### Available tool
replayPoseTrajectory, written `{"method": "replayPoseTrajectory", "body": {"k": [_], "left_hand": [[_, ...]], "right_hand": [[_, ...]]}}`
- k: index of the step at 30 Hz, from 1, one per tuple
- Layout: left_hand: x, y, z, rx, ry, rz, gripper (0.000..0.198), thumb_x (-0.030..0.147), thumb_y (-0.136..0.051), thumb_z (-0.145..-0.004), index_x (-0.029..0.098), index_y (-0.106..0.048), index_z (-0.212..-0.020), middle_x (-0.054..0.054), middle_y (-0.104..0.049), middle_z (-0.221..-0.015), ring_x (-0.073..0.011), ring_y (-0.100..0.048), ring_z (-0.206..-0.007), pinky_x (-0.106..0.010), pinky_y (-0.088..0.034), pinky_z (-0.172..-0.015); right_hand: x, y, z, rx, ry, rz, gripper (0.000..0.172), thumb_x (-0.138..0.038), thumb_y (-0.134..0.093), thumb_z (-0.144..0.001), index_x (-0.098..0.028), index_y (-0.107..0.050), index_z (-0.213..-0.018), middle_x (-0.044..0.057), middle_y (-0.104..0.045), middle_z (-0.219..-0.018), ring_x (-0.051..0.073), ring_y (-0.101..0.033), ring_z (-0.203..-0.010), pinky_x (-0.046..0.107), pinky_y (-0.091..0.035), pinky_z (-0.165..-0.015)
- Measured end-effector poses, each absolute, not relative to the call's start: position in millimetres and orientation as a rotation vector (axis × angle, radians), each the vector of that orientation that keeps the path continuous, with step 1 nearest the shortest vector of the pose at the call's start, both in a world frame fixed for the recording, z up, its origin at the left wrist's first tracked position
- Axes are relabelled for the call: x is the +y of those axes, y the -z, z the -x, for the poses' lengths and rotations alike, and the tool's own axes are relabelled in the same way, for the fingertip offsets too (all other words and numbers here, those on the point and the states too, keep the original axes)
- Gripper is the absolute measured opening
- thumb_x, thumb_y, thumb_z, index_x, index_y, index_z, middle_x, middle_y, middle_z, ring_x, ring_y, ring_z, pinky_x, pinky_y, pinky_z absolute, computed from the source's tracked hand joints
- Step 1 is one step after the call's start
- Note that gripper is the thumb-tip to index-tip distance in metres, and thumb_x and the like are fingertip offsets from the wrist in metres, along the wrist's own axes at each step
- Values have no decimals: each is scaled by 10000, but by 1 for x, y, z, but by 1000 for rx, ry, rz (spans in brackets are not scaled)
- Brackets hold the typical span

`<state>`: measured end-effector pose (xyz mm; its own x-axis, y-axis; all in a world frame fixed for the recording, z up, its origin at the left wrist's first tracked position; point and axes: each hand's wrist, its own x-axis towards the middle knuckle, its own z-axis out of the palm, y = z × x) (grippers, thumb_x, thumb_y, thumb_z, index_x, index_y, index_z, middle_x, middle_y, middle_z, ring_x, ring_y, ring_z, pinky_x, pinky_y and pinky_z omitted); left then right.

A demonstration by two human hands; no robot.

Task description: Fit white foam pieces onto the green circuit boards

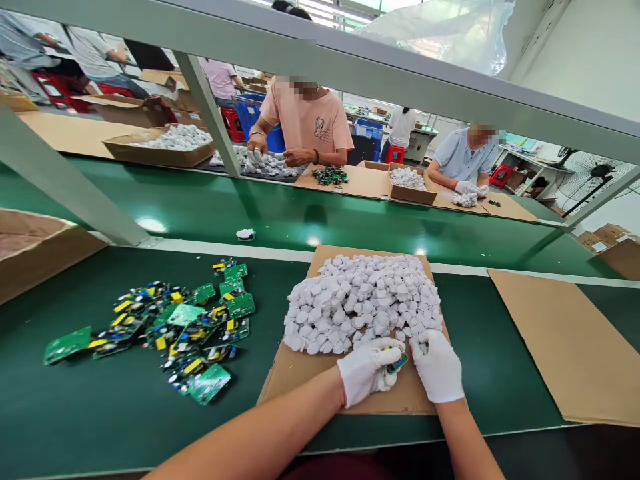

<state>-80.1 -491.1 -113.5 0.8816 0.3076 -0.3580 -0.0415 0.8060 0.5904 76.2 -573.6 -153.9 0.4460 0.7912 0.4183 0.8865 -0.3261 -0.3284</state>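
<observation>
My left hand, in a white glove, is closed around a small green circuit board above the cardboard sheet. Just to its right, my gloved right hand has its fingers pinched together at the near edge of a heap of small white pieces. Whatever lies between those fingertips is hard to tell apart from the white glove and the heap. Under the heap lies the brown cardboard sheet. To the left, a loose pile of circuit boards with yellow and blue parts rests on the dark green bench.
A second cardboard sheet lies at the right, and an open carton stands at the left. A metal frame crosses above the bench. Beyond the green belt, two co-workers sit handling white pieces. One small part lies on the belt.
</observation>
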Motion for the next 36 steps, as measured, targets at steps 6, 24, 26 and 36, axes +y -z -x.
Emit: {"method": "replayPoseTrajectory", "body": {"k": [6, 24, 26, 36], "left_hand": [[-486, 120, 87, 425, -167, -540, 340, 325, -709, -667, 151, -547, -911, 22, -519, -635, -55, -484, -448, -176, -343, -419], [-485, 122, 87, 447, -184, -583, 401, 405, -654, -726, 155, -502, -999, -65, -660, -819, -45, -490, -391, -158, -247, -342], [-486, 124, 87, 441, -191, -569, 429, 387, -643, -743, 165, -489, -1076, -71, -659, -857, -47, -497, -394, -162, -253, -343], [-487, 121, 86, 412, -186, -492, 372, 340, -574, -804, 164, -473, -1116, -124, -603, -1051, -135, -632, -650, -212, -451, -509]], "right_hand": [[-591, 148, -72, -1494, -8, 2016, 164, -296, -501, -835, -183, -569, -932, -17, -561, -655, 108, -534, -538, 218, -441, -540], [-610, 142, -68, -1653, 365, 2319, 323, -400, -502, -837, -156, -657, -979, 132, -649, -982, 281, -552, -970, 396, -423, -830], [-618, 143, -51, -1770, 295, 2295, 505, -393, -536, -798, -104, -534, -1212, 167, -534, -1250, 331, -447, -1161, 449, -369, -938], [-630, 138, -69, -1885, 183, 2403, 694, -409, -496, -797, -89, -311, -1384, 148, -328, -1431, 336, -256, -1321, 509, -224, -1052]]}}
